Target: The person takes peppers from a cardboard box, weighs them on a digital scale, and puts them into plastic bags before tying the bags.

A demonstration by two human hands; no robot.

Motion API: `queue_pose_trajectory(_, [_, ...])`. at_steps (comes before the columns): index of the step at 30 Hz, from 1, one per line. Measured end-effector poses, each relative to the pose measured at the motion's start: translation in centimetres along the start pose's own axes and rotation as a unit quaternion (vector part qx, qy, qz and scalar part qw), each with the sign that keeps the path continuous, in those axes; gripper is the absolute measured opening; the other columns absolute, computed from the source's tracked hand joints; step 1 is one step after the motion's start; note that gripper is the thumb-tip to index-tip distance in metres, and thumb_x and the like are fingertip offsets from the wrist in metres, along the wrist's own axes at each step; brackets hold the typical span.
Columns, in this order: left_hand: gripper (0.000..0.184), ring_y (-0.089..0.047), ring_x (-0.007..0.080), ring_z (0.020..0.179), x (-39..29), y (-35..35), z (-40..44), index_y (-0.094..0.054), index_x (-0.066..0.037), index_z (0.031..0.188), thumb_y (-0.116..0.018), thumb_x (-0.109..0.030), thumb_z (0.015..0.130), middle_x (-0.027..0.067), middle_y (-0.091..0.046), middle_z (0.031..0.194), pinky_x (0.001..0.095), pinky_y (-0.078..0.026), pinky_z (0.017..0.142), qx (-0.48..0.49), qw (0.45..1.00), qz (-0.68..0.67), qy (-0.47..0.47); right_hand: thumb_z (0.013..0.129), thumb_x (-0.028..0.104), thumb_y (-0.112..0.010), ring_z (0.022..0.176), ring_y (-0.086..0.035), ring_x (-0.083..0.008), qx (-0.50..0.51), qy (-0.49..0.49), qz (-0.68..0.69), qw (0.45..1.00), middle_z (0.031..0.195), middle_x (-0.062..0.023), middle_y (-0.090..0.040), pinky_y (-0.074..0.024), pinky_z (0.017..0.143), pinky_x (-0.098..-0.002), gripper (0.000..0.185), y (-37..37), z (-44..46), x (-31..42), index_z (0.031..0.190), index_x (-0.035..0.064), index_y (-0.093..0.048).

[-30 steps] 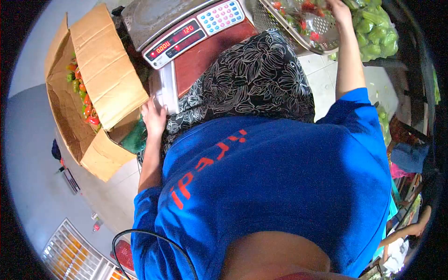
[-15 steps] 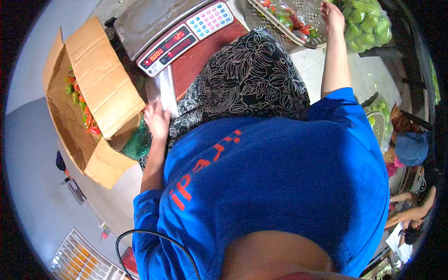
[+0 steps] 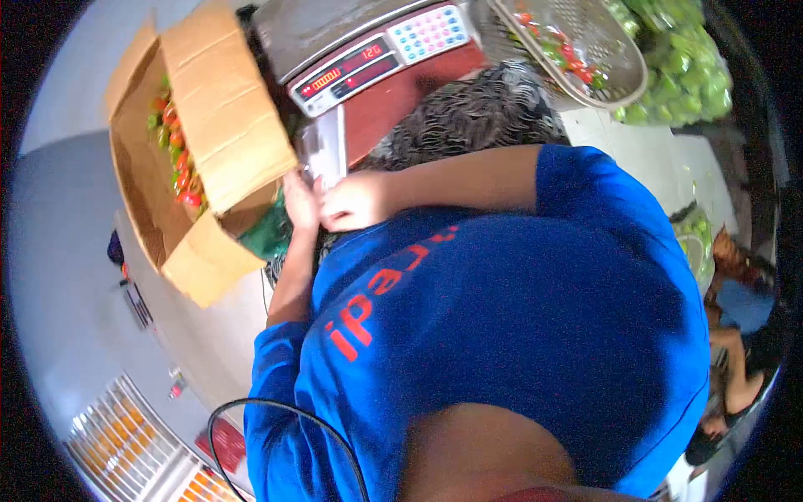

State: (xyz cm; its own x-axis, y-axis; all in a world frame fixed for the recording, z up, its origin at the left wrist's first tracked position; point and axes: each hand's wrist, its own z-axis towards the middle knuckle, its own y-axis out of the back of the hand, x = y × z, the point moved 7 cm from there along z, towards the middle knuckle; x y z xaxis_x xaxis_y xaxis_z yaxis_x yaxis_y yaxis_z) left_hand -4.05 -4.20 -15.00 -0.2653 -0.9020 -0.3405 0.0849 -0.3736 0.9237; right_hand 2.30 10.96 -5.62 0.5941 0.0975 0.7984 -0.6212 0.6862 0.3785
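My left hand (image 3: 301,201) rests at the near end of a stack of clear plastic bags (image 3: 324,151), fingers stretched out beside the cardboard box's flap. Close against it on the right is my right hand (image 3: 355,201), blurred, its fingers curled in at the near edge of the bags. Whatever those fingers pinch is too small and smeared to name. Just beyond the bags stands a digital scale (image 3: 381,63) with a lit red display and a metal plate (image 3: 318,25).
On the left, an open cardboard box (image 3: 234,117) holds red and green peppers (image 3: 177,155). A grey plastic basket (image 3: 623,71) with bagged peppers stands at the upper right, beside bags of green vegetables (image 3: 686,79). Another person's arm (image 3: 736,368) shows at the far right.
My right hand has left the basket at the upper right and come across to my left hand by the plastic bags. My left hand stays near the bags. The view has shifted slightly.
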Motion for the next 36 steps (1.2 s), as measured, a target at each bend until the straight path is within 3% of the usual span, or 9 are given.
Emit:
queue_pose_trajectory(4, [0.027, -0.059, 0.0380, 0.075, 3.6, -1.0, -0.5, -0.055, -0.005, 0.099, -0.063, -0.018, 0.076, 0.0187, -0.061, 0.077, 0.0453, -0.046, 0.067, 0.039, 0.989, -0.052, 0.136, 0.080, 0.032, -0.057, 0.073, -0.060, -0.0273, 0.338, -0.180, -0.080, 0.920, 0.077, -0.0153, -0.062, -0.0448, 0.067, -0.0390, 0.029, -2.9, -2.8, -7.6, 0.084, 0.0038, -0.062])
queue_pose_trajectory(10, [0.017, -0.063, 0.0294, 0.076, -1.1, 2.1, 0.4, -0.057, -0.003, 0.097, -0.052, -0.011, 0.083, 0.0149, -0.063, 0.079, 0.0374, -0.047, 0.069, 0.022, 0.966, -0.206, 0.153, 0.080, 0.031, -0.059, 0.081, -0.062, -0.0275, 0.197, -0.275, -0.121, 0.933, 0.089, -0.0159, -0.064, -0.0467, 0.074, -0.0367, 0.033, 1.3, -1.9, -8.7, 0.093, 0.0007, -0.060])
queue_pose_trajectory(11, [0.017, -0.062, 0.0227, 0.071, -2.7, 2.7, 0.8, -0.056, -0.003, 0.100, -0.049, -0.009, 0.086, 0.0117, -0.062, 0.077, 0.0334, -0.047, 0.066, -0.033, 0.971, -0.226, 0.067, 0.079, 0.029, -0.060, 0.081, -0.062, -0.0277, 0.131, -0.305, -0.097, 0.938, 0.088, -0.0163, -0.064, -0.0467, 0.075, -0.0365, 0.033, 1.8, -1.9, -9.5, 0.097, 0.0004, -0.059])
queue_pose_trajectory(13, [0.019, -0.045, 0.0088, 0.060, -3.9, 1.1, 1.0, -0.050, -0.004, 0.108, -0.044, -0.013, 0.093, 0.0001, -0.049, 0.066, 0.0229, -0.039, 0.056, 0.042, 0.920, -0.379, 0.089, 0.078, 0.023, -0.064, 0.093, -0.058, -0.0286, 0.045, -0.345, -0.015, 0.938, 0.099, -0.0206, -0.059, -0.0455, 0.082, -0.0371, 0.044, 2.7, -2.4, -10.9, 0.112, -0.0019, -0.051])
queue_pose_trajectory(19, [0.017, -0.030, 0.0021, 0.045, -13.4, 5.0, 1.2, -0.047, -0.009, 0.105, -0.052, -0.017, 0.090, -0.0077, -0.036, 0.058, 0.0183, -0.023, 0.043, 0.231, 0.750, -0.608, 0.122, 0.076, 0.026, -0.067, 0.118, -0.041, -0.0299, -0.266, -0.066, -0.198, 0.941, 0.127, -0.0208, -0.042, -0.0376, 0.096, -0.0372, 0.059, 9.6, 0.6, -5.4, 0.124, -0.0010, -0.044])
queue_pose_trajectory(22, [0.019, -0.029, 0.0022, 0.044, -14.5, 6.7, 1.5, -0.047, -0.009, 0.105, -0.054, -0.016, 0.089, -0.0076, -0.036, 0.058, 0.0178, -0.023, 0.043, 0.247, 0.717, -0.644, 0.099, 0.075, 0.026, -0.069, 0.119, -0.040, -0.0291, -0.124, -0.081, -0.147, 0.978, 0.127, -0.0172, -0.043, -0.0346, 0.099, -0.0354, 0.059, 11.0, 1.8, -3.3, 0.124, 0.0032, -0.047])
queue_pose_trajectory(27, [0.029, -0.041, 0.0042, 0.050, -13.5, 10.0, 3.4, -0.047, -0.007, 0.106, -0.062, -0.009, 0.082, -0.0063, -0.044, 0.060, 0.0191, -0.033, 0.047, 0.146, 0.752, -0.632, 0.117, 0.086, 0.015, -0.057, 0.088, -0.057, -0.0129, -0.126, -0.231, 0.135, 0.955, 0.088, -0.0032, -0.063, -0.0416, 0.086, -0.0265, 0.011, 12.3, 0.9, -5.2, 0.083, 0.0043, -0.060])
queue_pose_trajectory(31, [0.030, -0.040, 0.0026, 0.053, -12.4, 12.7, 4.5, -0.045, -0.007, 0.109, -0.060, -0.007, 0.083, -0.0065, -0.044, 0.059, 0.0170, -0.031, 0.049, 0.056, 0.820, -0.558, 0.115, 0.088, 0.033, -0.055, 0.066, -0.054, -0.0086, -0.163, -0.178, 0.148, 0.959, 0.066, -0.0001, -0.059, -0.0428, 0.058, -0.0241, 0.031, 12.9, 1.3, -3.5, 0.072, 0.0069, -0.057])
queue_pose_trajectory(36, [0.027, -0.040, 0.0009, 0.058, -13.5, 16.1, 5.5, -0.045, -0.007, 0.109, -0.058, -0.005, 0.084, -0.0065, -0.042, 0.060, 0.0159, -0.031, 0.049, -0.009, 0.867, -0.497, 0.027, 0.093, 0.035, -0.043, 0.043, -0.036, -0.0083, -0.159, -0.275, 0.363, 0.876, 0.052, 0.0043, -0.036, -0.0391, 0.059, -0.0246, 0.038, 12.3, 0.5, -2.1, 0.065, 0.0101, -0.042])
